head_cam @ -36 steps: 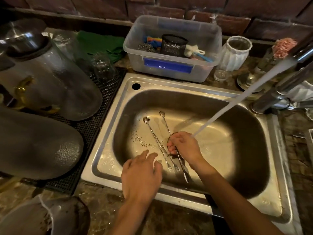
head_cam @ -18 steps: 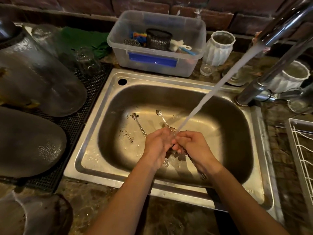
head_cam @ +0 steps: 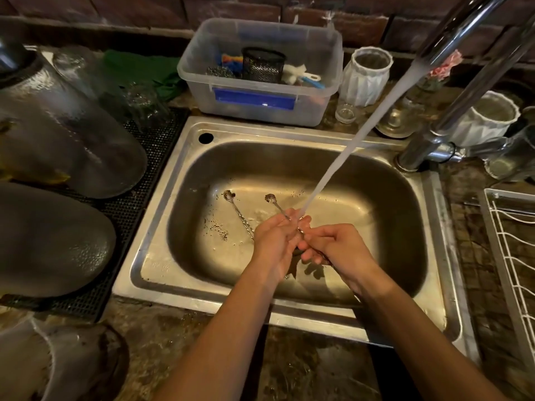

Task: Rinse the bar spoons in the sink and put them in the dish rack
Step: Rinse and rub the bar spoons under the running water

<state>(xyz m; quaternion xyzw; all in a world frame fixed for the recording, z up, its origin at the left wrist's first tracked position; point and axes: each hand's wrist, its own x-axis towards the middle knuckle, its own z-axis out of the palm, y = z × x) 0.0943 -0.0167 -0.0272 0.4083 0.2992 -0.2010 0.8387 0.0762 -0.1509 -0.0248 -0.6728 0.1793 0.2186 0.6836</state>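
Both my hands meet in the middle of the steel sink (head_cam: 162,273), right where the water stream (head_cam: 347,153) lands. My right hand (head_cam: 340,247) pinches a bar spoon (head_cam: 301,232); only a short bit of it shows between the hands. My left hand (head_cam: 272,241) is cupped round that same spoon. Two more twisted bar spoons lie on the sink floor: one (head_cam: 236,205) to the left, the other (head_cam: 275,204) running under my left fingers. The white wire dish rack (head_cam: 509,256) stands on the counter to the right of the sink.
The chrome faucet (head_cam: 451,36) arches over the sink from the back right. A clear tub (head_cam: 260,102) of scrubbing tools sits behind the sink, white vases (head_cam: 364,79) beside it. Upturned glass jars (head_cam: 72,134) rest on a black mat (head_cam: 156,157) to the left.
My left hand has come off the sink floor and joined my right hand on the lifted spoon under the stream. The view has shifted right, bringing the dish rack in.
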